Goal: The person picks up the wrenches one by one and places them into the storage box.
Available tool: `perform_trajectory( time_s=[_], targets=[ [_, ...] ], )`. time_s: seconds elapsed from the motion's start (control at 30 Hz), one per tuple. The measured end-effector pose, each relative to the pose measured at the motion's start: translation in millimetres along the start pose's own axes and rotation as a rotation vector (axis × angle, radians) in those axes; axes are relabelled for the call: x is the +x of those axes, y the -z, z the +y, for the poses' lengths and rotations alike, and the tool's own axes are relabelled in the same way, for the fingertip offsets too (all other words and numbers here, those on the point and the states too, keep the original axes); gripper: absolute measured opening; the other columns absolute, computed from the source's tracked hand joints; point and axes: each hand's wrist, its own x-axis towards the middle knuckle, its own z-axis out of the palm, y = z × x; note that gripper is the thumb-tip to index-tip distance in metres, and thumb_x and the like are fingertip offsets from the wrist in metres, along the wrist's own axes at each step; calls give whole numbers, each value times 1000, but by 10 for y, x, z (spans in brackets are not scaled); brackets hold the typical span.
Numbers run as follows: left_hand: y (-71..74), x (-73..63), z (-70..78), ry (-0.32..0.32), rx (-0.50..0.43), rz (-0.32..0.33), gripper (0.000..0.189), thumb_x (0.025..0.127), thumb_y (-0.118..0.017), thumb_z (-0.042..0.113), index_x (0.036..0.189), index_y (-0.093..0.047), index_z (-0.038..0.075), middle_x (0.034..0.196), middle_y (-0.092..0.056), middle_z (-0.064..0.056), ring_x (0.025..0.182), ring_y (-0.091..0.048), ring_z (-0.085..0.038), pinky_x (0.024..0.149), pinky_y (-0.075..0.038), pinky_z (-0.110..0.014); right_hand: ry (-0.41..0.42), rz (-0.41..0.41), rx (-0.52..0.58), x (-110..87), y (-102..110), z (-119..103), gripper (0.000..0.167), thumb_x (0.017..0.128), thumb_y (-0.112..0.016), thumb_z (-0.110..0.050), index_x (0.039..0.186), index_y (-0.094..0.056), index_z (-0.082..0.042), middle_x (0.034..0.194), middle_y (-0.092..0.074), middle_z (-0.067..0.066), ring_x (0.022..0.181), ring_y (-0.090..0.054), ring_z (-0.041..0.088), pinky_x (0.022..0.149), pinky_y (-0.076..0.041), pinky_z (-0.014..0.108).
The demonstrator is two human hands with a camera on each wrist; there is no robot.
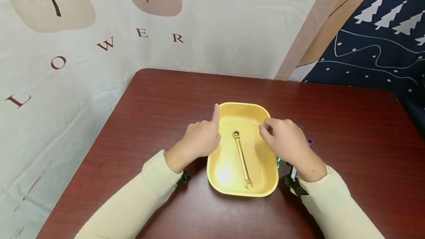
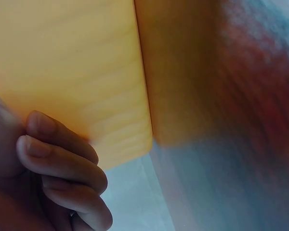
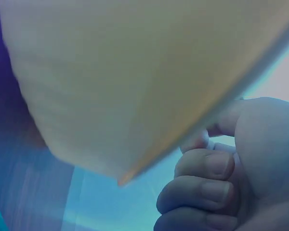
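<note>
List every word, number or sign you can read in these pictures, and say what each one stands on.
"L O W E R": dark red capitals curving across the pale leaf-patterned backdrop cloth behind the table.
Wrench in the yellow tray: any marking too small to read.
Both wrist views: blurred, no text.

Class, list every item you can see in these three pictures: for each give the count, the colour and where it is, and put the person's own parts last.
tray: one, yellow, middle of the table, between the two hands.
wrench: one, gold, lying lengthwise in the tray, ring end far, open end near.
small items: count unclear, purple and green bits, mostly hidden beside the right hand.
table: one, dark red wood.
cloth backdrop: one, pale with brown leaf shapes and letters, behind and left.
left hand: one, at the tray's left rim, forefinger straight.
right hand: one, at the tray's right rim, fingers curled.
</note>
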Motion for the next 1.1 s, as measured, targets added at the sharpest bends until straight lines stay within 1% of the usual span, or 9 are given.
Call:
perform_trajectory(
  time_s=[0.13,0.23,0.47,0.57,0.73,0.8,0.87,1.0,1.1],
  targets=[
    [1,-8,1,0,-3,4,81,98,-45,20,161,4,5,51,-48,1,43,-35,-14,43,-24,-27,-50,-29,5,22,64,91,32,99,-52,-19,67,-55,-13,53,-41,0,49,-41,15,48,-35,29],
    [4,-13,-5,1,-5,-1,81,98,-45,21,161,4,5,51,-47,2,43,-34,-13,42,-23,-27,-82,-59,4,42,101,163,31,100,-53,-20,71,-58,-12,55,-43,2,50,-43,16,49,-36,29],
    [23,-10,3,-9,-16,4,81,98,-44,20,161,5,6,50,-45,2,42,-31,-13,43,-21,-26,-141,-80,-22,44,164,304,38,100,-52,-21,64,-49,-13,54,-39,2,51,-41,18,47,-33,29],
    [30,-16,3,-10,-25,-13,81,98,-44,20,161,6,6,49,-43,3,42,-29,-12,42,-20,-26,-158,-116,-27,47,179,354,39,100,-52,-23,62,-47,-14,54,-38,2,50,-40,18,46,-32,29],
    [20,-14,-6,-18,-15,-2,80,98,-43,19,161,5,5,48,-41,4,41,-26,-12,42,-18,-25,-192,-158,-19,68,200,468,42,100,-51,-24,59,-45,-14,54,-37,1,50,-39,19,46,-32,30],
    [14,-9,-8,-22,-12,8,80,98,-43,19,161,4,5,48,-41,4,41,-27,-12,42,-18,-25,-213,-167,-22,77,208,520,43,99,-51,-24,58,-45,-14,53,-37,1,50,-40,19,46,-33,30],
    [8,-6,-11,-20,-18,4,80,98,-43,19,161,4,5,48,-41,4,42,-27,-12,42,-18,-25,-233,-183,-27,80,210,569,43,99,-51,-25,57,-46,-14,53,-38,1,50,-41,19,45,-34,30],
    [-2,-4,-15,-16,-20,-7,81,98,-43,19,161,6,6,48,-41,4,41,-26,-12,42,-18,-25,-264,-234,-23,79,210,640,44,98,-53,-25,56,-50,-14,53,-40,2,51,-43,20,45,-36,29],
    [-5,-1,-15,-16,-14,-6,81,98,-44,20,161,7,6,48,-41,4,41,-27,-12,42,-18,-25,-285,-280,-19,77,206,679,45,98,-54,-27,55,-51,-14,52,-39,1,51,-43,19,45,-36,29]
  ],
)
